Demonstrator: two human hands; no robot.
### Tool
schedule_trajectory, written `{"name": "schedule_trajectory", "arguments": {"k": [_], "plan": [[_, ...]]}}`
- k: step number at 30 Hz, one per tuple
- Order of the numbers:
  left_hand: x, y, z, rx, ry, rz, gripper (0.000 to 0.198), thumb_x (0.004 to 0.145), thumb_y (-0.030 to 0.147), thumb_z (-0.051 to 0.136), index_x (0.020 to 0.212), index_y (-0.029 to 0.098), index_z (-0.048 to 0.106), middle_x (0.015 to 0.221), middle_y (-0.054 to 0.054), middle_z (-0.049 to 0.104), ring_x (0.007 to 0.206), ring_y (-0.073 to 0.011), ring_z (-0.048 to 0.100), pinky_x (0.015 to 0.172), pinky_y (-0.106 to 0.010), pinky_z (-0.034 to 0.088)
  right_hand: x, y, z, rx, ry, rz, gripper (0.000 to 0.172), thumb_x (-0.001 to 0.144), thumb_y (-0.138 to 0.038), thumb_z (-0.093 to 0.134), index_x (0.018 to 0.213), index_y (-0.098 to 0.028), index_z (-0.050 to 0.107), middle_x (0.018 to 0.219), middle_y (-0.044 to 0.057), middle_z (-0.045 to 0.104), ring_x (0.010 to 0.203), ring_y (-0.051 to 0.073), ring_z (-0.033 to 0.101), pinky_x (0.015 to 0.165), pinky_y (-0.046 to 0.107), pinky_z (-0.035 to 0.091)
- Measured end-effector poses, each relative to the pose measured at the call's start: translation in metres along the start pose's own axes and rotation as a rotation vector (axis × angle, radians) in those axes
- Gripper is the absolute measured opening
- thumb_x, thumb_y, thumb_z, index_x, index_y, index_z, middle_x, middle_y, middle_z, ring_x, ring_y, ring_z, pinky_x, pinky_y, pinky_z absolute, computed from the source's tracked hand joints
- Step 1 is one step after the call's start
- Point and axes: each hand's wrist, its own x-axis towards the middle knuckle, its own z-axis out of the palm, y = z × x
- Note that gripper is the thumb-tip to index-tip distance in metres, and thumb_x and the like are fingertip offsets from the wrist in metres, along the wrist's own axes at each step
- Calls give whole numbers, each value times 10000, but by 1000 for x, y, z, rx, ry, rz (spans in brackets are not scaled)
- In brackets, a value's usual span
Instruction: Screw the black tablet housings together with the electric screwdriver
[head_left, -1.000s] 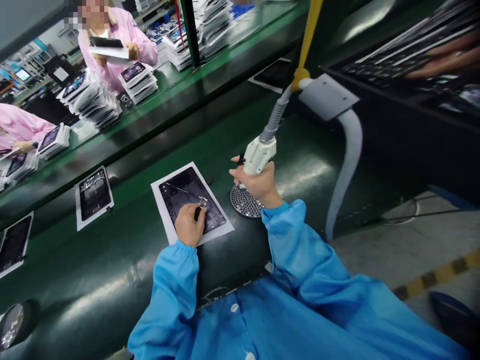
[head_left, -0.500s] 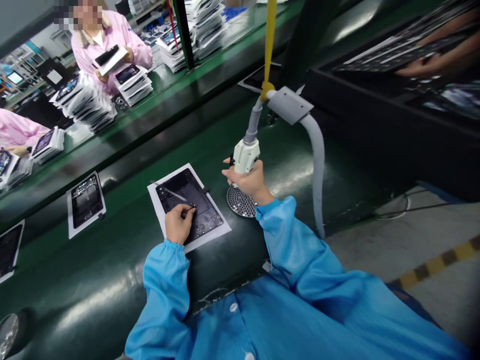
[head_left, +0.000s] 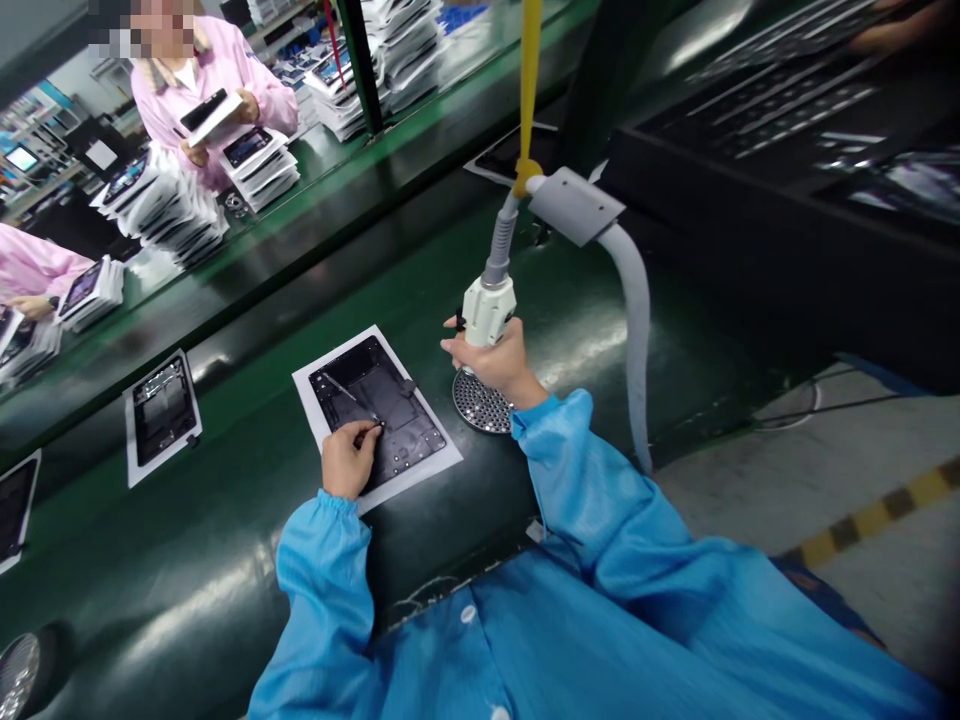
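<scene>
My left hand [head_left: 349,460] is closed in a pinch over a black tablet housing [head_left: 379,395], which lies on a sheet of white paper [head_left: 416,470]. From its fingertips a thin grey strip [head_left: 341,388] slants up and left across the housing; its exact kind is unclear. My right hand [head_left: 499,362] is wrapped round a white electric screwdriver [head_left: 489,310], held upright on a grey cable and a yellow strap [head_left: 531,80]. Under that hand sits a round perforated screw dish [head_left: 480,402], partly covered by the hand, and the driver's tip is hidden.
More housings on paper, such as this one [head_left: 161,415], lie along the green bench [head_left: 217,530] to the left. A thick grey hose [head_left: 636,340] hangs at right beside a black bin [head_left: 720,240]. Across the bench, a person in pink [head_left: 255,85] stands behind stacked papers [head_left: 161,205].
My left hand has shifted slightly left and down, and the strip's far end has come inside the housing's edge. My right hand keeps its hold above the dish.
</scene>
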Motion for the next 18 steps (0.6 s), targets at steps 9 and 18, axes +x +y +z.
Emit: {"name": "schedule_trajectory", "arguments": {"k": [9,18], "plan": [[-22,8,-3,-151,-31,-61,128,778,283,673,808,185,749,697,-3,717,588,-124,614,593,-226,480,-2,2,0,1,7,-23,187,620,-205,712,795,-173,658,487,-59,547,405,115,518,453,289,474],[-42,13,3,-91,-198,-30,85,811,218,666,814,173,738,682,1,683,586,-105,575,604,-222,460,-4,-3,-2,-33,11,-29,156,638,-54,701,742,-158,650,464,-43,567,418,94,520,519,276,488]]}}
